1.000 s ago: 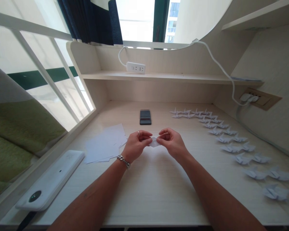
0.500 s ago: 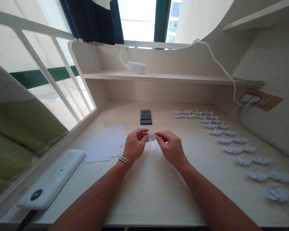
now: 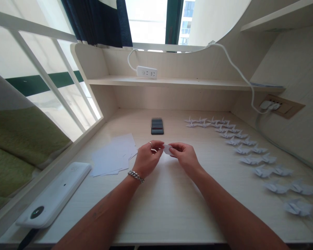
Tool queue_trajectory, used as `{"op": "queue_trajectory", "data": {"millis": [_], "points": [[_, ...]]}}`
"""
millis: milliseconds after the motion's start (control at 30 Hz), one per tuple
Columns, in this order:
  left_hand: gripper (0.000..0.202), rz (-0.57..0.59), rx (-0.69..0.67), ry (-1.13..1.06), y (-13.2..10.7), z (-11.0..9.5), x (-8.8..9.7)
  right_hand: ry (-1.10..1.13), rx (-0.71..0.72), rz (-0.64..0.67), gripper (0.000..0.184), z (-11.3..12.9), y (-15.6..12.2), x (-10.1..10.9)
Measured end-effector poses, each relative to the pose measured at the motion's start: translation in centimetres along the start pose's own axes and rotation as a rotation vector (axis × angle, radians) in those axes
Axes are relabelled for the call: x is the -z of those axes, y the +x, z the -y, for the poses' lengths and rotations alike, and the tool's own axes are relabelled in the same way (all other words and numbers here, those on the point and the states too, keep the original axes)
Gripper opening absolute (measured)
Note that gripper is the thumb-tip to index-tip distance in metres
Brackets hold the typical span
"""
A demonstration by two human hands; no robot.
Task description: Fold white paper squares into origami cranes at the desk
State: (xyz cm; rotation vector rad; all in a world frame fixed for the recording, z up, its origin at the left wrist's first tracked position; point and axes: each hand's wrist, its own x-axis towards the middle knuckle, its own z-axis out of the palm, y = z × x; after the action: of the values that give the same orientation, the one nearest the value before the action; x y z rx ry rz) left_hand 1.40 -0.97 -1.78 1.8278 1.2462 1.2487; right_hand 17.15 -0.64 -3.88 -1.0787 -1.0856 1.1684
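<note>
A small folded piece of white paper (image 3: 167,149) is held above the middle of the desk, between my two hands. My right hand (image 3: 184,154) pinches it between thumb and fingers from the right. On the other side, my left hand (image 3: 149,156), with a ring and a chain bracelet, has its thumb and fingertips closed at the paper's left edge. The fingers hide part of the folds. Loose white paper sheets (image 3: 111,158) lie left of my left hand. Beyond my hands is a dark phone-like device (image 3: 157,126) with a blurred screen.
Rows of folded white paper cranes (image 3: 251,159) run down the right side of the desk (image 3: 167,215). A white device with a round dark display (image 3: 57,191) lies at the left edge. A power strip (image 3: 146,72) sits on the shelf; a white cable (image 3: 237,67) hangs to the wall socket.
The folded paper has shifted slightly right and is turned in my fingers. My right hand now covers more of its right side. The view has moved a little.
</note>
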Motion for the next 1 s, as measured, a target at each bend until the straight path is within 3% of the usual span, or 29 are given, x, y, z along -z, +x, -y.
{"op": "queue_trajectory", "data": {"millis": [133,300,500,1000], "points": [[0.021,-0.083,-0.014,0.126,0.2,-0.2,0.7,-0.107,0.016,0.024,0.027,0.5,-0.1,0.2],[0.024,0.153,0.072,-0.193,0.2,-0.1,0.3,-0.16,0.049,0.119,0.025,0.8,-0.4,0.2],[0.023,0.098,0.152,-0.2,0.3,0.4,0.2,-0.151,0.046,0.109,0.026,0.9,-0.5,0.3],[0.017,0.217,0.202,-0.332,0.4,-0.1,0.9,-0.159,0.016,0.197,0.024,1.7,-1.0,0.4]]}}
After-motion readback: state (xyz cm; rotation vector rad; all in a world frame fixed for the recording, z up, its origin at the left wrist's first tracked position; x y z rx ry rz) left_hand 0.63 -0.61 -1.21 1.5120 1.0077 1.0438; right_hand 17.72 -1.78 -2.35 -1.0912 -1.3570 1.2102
